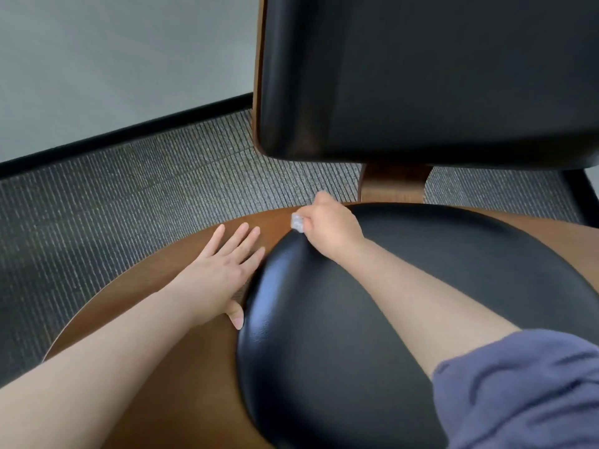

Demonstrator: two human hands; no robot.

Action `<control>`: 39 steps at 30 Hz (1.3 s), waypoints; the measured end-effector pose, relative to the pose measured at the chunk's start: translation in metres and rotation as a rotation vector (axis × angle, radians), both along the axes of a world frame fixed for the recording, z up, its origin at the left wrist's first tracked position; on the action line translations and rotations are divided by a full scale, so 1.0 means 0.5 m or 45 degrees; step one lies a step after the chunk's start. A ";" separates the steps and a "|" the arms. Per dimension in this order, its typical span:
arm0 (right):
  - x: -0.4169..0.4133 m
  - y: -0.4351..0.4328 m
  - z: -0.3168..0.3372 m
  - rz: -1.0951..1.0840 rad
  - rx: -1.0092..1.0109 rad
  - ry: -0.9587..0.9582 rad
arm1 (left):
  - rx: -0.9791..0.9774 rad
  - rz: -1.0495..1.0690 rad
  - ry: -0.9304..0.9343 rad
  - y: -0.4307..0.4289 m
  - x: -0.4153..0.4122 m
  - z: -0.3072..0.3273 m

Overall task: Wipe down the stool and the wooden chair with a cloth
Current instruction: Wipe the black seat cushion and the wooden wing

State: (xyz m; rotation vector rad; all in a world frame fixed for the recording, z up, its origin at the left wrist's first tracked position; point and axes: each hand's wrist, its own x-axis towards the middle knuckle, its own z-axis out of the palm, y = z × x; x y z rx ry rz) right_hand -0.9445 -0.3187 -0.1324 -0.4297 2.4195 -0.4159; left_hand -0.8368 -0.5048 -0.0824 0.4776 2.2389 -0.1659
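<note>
The wooden chair (155,345) fills the lower view, with a brown curved seat shell, a black padded seat cushion (405,303) and a black padded backrest (421,76). My left hand (223,270) lies flat with fingers spread on the wooden shell, beside the cushion's left edge. My right hand (330,222) is closed around a small whitish cloth (297,222), pressed at the far left edge of the cushion where it meets the wood. Only a corner of the cloth shows. No stool is in view.
Grey ribbed carpet (129,196) surrounds the chair. A pale wall (113,59) with a black baseboard (129,128) runs behind on the left. A brown wooden post (392,186) joins seat and backrest. A blue sleeve (525,390) covers my right upper arm.
</note>
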 end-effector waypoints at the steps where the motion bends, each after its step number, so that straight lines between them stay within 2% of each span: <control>1: 0.014 -0.009 0.010 0.123 -0.063 -0.043 | -0.042 0.017 0.035 0.000 0.003 0.002; 3: 0.038 -0.019 0.029 0.225 -0.091 -0.039 | -0.124 0.047 0.104 -0.002 0.013 0.009; 5: 0.046 -0.022 0.030 0.150 -0.039 0.057 | -0.168 0.094 0.150 -0.002 0.025 0.019; 10: 0.095 -0.039 0.057 0.232 -0.104 0.015 | -0.114 0.083 0.153 -0.013 0.048 0.035; 14: 0.087 -0.040 0.058 0.003 -0.013 0.021 | -0.121 -0.017 0.102 -0.026 0.071 0.048; 20: 0.206 -0.046 0.105 0.267 -0.258 -0.003 | -0.269 0.153 0.175 -0.022 0.097 0.055; 26: 0.245 -0.076 0.106 0.083 -0.195 0.124 | -0.234 0.098 0.108 -0.032 0.092 0.056; 33: 0.387 -0.011 0.140 0.309 -0.405 0.048 | -0.199 -0.008 0.026 -0.045 0.090 0.069; 39: 0.381 -0.021 0.123 0.242 -0.369 0.212 | -0.141 -0.004 0.060 -0.049 0.099 0.075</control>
